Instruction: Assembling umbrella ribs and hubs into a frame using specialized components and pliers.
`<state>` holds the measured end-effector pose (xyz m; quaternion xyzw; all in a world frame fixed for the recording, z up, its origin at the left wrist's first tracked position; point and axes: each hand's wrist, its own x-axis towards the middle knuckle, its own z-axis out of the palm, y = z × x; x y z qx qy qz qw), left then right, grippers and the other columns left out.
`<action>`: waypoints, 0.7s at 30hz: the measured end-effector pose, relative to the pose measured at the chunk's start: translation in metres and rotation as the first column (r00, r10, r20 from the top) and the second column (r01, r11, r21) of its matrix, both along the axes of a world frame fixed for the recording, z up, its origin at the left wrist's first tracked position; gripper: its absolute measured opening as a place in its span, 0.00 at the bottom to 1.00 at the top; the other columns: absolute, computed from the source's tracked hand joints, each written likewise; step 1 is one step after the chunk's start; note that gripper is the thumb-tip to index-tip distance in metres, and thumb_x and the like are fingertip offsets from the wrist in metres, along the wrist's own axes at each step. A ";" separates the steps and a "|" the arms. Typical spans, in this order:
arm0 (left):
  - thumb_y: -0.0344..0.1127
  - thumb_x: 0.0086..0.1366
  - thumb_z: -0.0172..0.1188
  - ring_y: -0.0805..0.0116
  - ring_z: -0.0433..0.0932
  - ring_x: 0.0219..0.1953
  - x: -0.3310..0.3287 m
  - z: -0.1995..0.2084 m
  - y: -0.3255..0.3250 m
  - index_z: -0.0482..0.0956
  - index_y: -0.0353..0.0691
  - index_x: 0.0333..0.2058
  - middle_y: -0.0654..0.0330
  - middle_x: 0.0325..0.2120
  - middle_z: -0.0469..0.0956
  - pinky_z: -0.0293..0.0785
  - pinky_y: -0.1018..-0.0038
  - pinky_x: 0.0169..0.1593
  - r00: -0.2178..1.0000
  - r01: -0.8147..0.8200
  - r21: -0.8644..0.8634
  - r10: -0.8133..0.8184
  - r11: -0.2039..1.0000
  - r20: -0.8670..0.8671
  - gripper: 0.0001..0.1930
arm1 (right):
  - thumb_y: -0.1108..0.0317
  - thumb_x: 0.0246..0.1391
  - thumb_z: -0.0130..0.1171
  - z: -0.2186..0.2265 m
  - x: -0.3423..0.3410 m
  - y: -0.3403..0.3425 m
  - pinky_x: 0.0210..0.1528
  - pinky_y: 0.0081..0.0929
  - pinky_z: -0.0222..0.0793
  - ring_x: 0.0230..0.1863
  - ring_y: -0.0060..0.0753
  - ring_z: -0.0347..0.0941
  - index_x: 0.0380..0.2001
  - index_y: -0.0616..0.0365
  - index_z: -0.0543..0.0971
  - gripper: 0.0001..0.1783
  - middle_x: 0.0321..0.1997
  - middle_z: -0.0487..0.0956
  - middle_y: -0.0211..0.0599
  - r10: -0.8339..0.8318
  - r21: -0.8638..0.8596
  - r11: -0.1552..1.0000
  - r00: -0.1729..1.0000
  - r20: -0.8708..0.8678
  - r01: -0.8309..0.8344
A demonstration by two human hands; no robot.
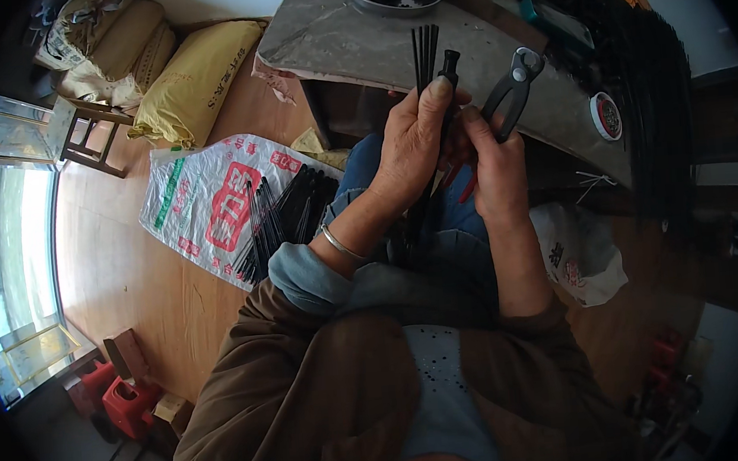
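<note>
My left hand (410,141) is closed around several thin black rods (426,53) and a thicker black piece with a knobbed end (450,61); its thumb presses on that piece. The rods point up, away from me. Close beside it, my right hand (499,164) grips a pair of pincers (514,89) with dark metal jaws and what look like red handle ends. The jaws point up and right, apart from the rods. Below the hands, the lower ends of the held pieces are partly hidden against my lap.
Bundles of black rods (285,215) lie on a white sack (197,188) on the floor at left. Ahead stands a grey table (319,39) with a metal bowl (396,3) and a round tin (606,116). A yellow sack (201,79) and small wooden stool (93,135) stand far left.
</note>
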<state>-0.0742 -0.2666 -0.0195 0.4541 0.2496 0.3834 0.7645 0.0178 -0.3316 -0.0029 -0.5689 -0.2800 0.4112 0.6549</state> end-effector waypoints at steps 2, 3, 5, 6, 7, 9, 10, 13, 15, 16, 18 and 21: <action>0.55 0.71 0.42 0.81 0.68 0.17 0.000 -0.001 0.000 0.76 0.32 0.40 0.64 0.20 0.73 0.63 0.83 0.19 1.000 -0.001 0.011 0.001 1.000 0.004 0.28 | 0.62 0.61 0.54 0.000 0.000 0.000 0.18 0.17 0.65 0.18 0.20 0.71 0.26 0.58 0.74 0.13 0.19 0.73 0.28 -0.005 -0.003 1.000 1.000 0.003 0.005; 0.55 0.71 0.42 0.81 0.69 0.18 0.001 -0.001 -0.001 0.76 0.32 0.40 0.64 0.20 0.73 0.63 0.83 0.20 1.000 -0.010 0.017 0.010 1.000 0.009 0.27 | 0.62 0.61 0.54 0.000 0.000 -0.001 0.18 0.17 0.65 0.18 0.20 0.71 0.26 0.59 0.74 0.13 0.20 0.73 0.28 -0.012 -0.003 1.000 1.000 0.004 0.012; 0.55 0.71 0.43 0.81 0.69 0.19 0.001 0.000 -0.001 0.76 0.32 0.39 0.64 0.21 0.74 0.64 0.84 0.21 1.000 -0.021 0.024 0.020 1.000 0.016 0.27 | 0.62 0.61 0.55 0.000 -0.002 -0.002 0.19 0.18 0.66 0.18 0.20 0.71 0.26 0.59 0.74 0.13 0.20 0.74 0.28 -0.021 0.010 1.000 1.000 -0.012 0.021; 0.55 0.71 0.43 0.81 0.69 0.20 0.000 -0.001 -0.001 0.76 0.32 0.39 0.64 0.21 0.74 0.65 0.84 0.22 1.000 -0.003 0.007 0.002 1.000 0.022 0.27 | 0.62 0.61 0.55 0.000 -0.003 -0.002 0.20 0.18 0.66 0.18 0.20 0.71 0.26 0.59 0.74 0.13 0.21 0.74 0.29 -0.031 0.019 0.999 0.999 -0.032 0.032; 0.55 0.71 0.43 0.81 0.70 0.20 0.000 -0.002 -0.001 0.76 0.32 0.39 0.64 0.22 0.74 0.65 0.84 0.22 1.000 0.016 -0.010 -0.015 1.000 0.027 0.27 | 0.62 0.61 0.55 0.001 -0.003 -0.002 0.20 0.18 0.66 0.18 0.20 0.71 0.26 0.59 0.74 0.13 0.21 0.74 0.29 -0.028 0.019 0.999 0.999 -0.031 0.029; 0.55 0.71 0.43 0.81 0.70 0.20 0.000 -0.002 0.000 0.76 0.32 0.39 0.64 0.22 0.74 0.65 0.84 0.22 1.000 0.012 -0.007 -0.012 1.000 0.028 0.27 | 0.61 0.62 0.54 0.002 -0.003 -0.003 0.25 0.18 0.63 0.23 0.18 0.66 0.29 0.56 0.74 0.11 0.22 0.70 0.25 0.010 0.007 1.000 1.000 -0.003 -0.010; 0.55 0.71 0.43 0.81 0.70 0.20 0.001 -0.002 0.000 0.76 0.32 0.39 0.64 0.22 0.74 0.65 0.83 0.22 1.000 0.011 -0.003 -0.011 1.000 0.028 0.27 | 0.61 0.62 0.54 0.002 -0.003 -0.003 0.25 0.18 0.63 0.23 0.18 0.66 0.29 0.56 0.74 0.11 0.22 0.70 0.25 0.011 0.008 1.000 1.000 -0.003 -0.011; 0.55 0.71 0.43 0.81 0.69 0.20 0.000 -0.001 -0.001 0.76 0.32 0.39 0.65 0.22 0.74 0.65 0.84 0.23 1.000 0.005 -0.005 -0.005 1.000 0.024 0.27 | 0.61 0.61 0.54 0.001 -0.003 -0.003 0.25 0.19 0.62 0.23 0.18 0.66 0.29 0.55 0.74 0.11 0.22 0.69 0.24 0.000 0.002 1.000 1.000 -0.002 0.000; 0.56 0.70 0.44 0.82 0.68 0.18 0.000 -0.001 -0.001 0.76 0.34 0.38 0.66 0.20 0.72 0.62 0.84 0.21 0.999 -0.010 0.005 0.010 1.000 0.034 0.26 | 0.61 0.61 0.54 0.002 -0.003 -0.004 0.25 0.18 0.61 0.22 0.18 0.65 0.28 0.55 0.74 0.11 0.22 0.68 0.24 0.001 -0.006 1.000 1.000 0.008 -0.001; 0.57 0.69 0.46 0.83 0.66 0.16 0.001 -0.001 -0.002 0.75 0.35 0.38 0.67 0.17 0.70 0.59 0.85 0.19 0.999 -0.024 0.013 0.023 1.000 0.044 0.26 | 0.61 0.61 0.54 0.003 -0.003 -0.004 0.25 0.18 0.61 0.22 0.18 0.65 0.28 0.55 0.74 0.11 0.22 0.68 0.24 0.002 -0.006 1.000 1.000 0.008 -0.002; 0.56 0.69 0.46 0.83 0.66 0.17 0.001 0.002 -0.003 0.75 0.35 0.38 0.67 0.17 0.71 0.60 0.85 0.19 0.999 -0.018 -0.003 0.018 1.000 0.041 0.26 | 0.62 0.61 0.54 0.003 -0.003 -0.004 0.25 0.18 0.60 0.22 0.17 0.64 0.28 0.55 0.74 0.11 0.22 0.68 0.23 0.004 -0.007 1.000 1.000 0.000 -0.004; 0.56 0.69 0.46 0.83 0.67 0.17 0.002 0.002 -0.003 0.75 0.35 0.38 0.67 0.17 0.71 0.61 0.85 0.20 0.999 -0.015 -0.015 0.015 1.000 0.038 0.25 | 0.62 0.61 0.54 0.006 -0.005 -0.004 0.25 0.18 0.60 0.22 0.17 0.64 0.28 0.55 0.74 0.10 0.21 0.68 0.23 -0.023 -0.010 1.000 1.000 0.004 0.023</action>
